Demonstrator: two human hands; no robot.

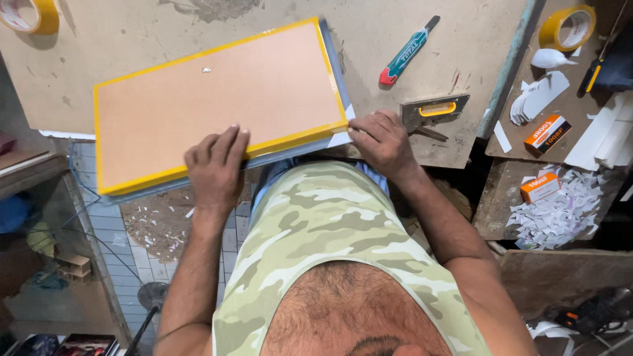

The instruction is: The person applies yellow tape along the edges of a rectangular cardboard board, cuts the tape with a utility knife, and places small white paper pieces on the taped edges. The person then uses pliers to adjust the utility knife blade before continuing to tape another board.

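Note:
A flat brown board with yellow tape along its edges (217,99) lies face-down on the workbench (395,26), over a grey frame that shows at its right and near sides. My left hand (214,168) presses flat on the board's near edge, fingers spread. My right hand (382,142) rests at the board's near right corner, fingertips on the taped corner and a white paper bit beneath. Neither hand grips a tool.
A green-and-red utility knife (407,53) and a grey staple gun with yellow handle (435,109) lie right of the board. Yellow tape rolls (568,28) (30,14) sit at the far corners. Orange staple boxes (547,132), white paper scraps (560,211) and a tiled floor (119,237) below.

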